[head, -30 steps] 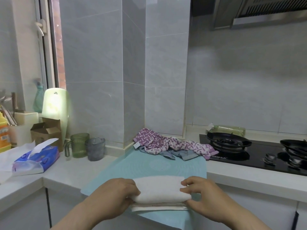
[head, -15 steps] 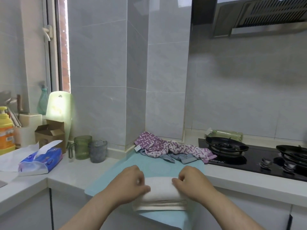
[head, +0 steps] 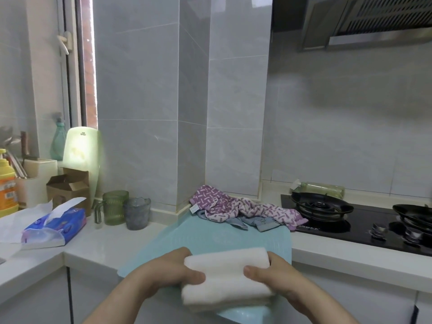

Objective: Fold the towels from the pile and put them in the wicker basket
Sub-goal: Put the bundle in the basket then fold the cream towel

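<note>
A folded white towel [head: 225, 277] is held just above the near end of a light blue mat [head: 210, 235]. My left hand [head: 168, 270] grips its left end, thumb on top. My right hand [head: 273, 277] grips its right end, thumb on top and fingers behind. At the far end of the mat lies the pile [head: 243, 210]: a purple-and-white patterned towel over a grey-blue one. No wicker basket is in view.
A black gas hob [head: 364, 220] with two burners lies to the right. To the left on the white counter [head: 105, 242] stand a green mug [head: 113, 206], a grey cup [head: 136, 212], a tissue pack [head: 55, 228], a cardboard box [head: 69, 185] and bottles.
Both hands shifted from pressing on top of the folded white towel to gripping its ends, and the towel has come up off the mat towards me.
</note>
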Available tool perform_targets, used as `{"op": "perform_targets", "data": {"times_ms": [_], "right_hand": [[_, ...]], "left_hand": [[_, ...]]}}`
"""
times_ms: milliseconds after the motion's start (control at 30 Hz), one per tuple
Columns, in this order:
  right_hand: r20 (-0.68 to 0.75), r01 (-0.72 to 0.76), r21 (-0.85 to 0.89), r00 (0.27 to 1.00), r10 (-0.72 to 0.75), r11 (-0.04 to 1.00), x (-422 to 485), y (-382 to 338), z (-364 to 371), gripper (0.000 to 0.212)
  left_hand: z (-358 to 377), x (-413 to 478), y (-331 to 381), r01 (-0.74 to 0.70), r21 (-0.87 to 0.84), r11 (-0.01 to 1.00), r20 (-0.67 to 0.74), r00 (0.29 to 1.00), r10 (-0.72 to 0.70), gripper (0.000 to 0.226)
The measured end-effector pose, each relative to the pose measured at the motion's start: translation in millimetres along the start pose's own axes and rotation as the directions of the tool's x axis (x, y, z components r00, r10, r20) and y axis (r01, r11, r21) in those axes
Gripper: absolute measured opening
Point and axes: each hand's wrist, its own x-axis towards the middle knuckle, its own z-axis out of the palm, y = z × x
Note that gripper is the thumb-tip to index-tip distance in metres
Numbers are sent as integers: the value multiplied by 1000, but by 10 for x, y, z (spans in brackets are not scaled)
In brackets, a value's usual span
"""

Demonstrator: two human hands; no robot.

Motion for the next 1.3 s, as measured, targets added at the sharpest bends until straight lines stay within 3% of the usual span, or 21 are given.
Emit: {"op": "perform_targets", "data": {"times_ms": [67,167,233,300,400,500,600,633,700,767,867,967,1067,1300], "right_hand": [[-99,92,55,991,-86,994,9,26,58,89],[-251,190,146,956,-150,971,31,-95,156,51],[-324,227,162,932,-166,960,78,-202,222,34],[-386,253,175,907,-170,952,191,-237,273,30],[-442,254,284,890,-109,925,388,-181,303,30],[-439,202,296,897,-55,934,493,-133,293,33],[-394,157,303,919,-26,940,538,-126,287,38],[-389,162,301,921,-34,940,540,-139,290,36],[-396,197,257,914,-83,946,558,-178,288,30],[-396,208,207,911,-113,956,594,-203,281,28],[-381,169,205,921,-81,964,677,-218,288,29],[-391,154,222,918,-57,963,763,-227,311,29],[-426,156,129,900,-88,979,809,-204,351,33],[-465,168,-15,871,-155,986,806,-132,376,35]], "left_hand": [[40,-4,4,-72,-151,986,-46,997,66,56],[122,96,9,-196,-450,871,-226,969,101,48],[175,176,68,-266,-511,817,-347,934,88,27],[216,235,127,-265,-467,844,-398,915,67,16],[218,274,161,-253,-442,860,-321,940,112,25],[185,328,125,-229,-351,908,-290,949,127,55],[170,423,134,-187,-274,943,-350,933,83,32],[160,469,140,-166,-363,917,-337,941,37,29],[125,542,182,-116,-629,769,-251,966,-60,36],[91,624,230,-88,-711,698,-241,962,-124,38],[103,851,225,-70,-552,831,-427,879,-210,47],[166,936,175,-31,-204,978,-623,775,-105,55],[205,950,88,-112,-89,990,-692,722,19,42],[240,986,20,-180,-31,983,-745,660,97,41]]}}
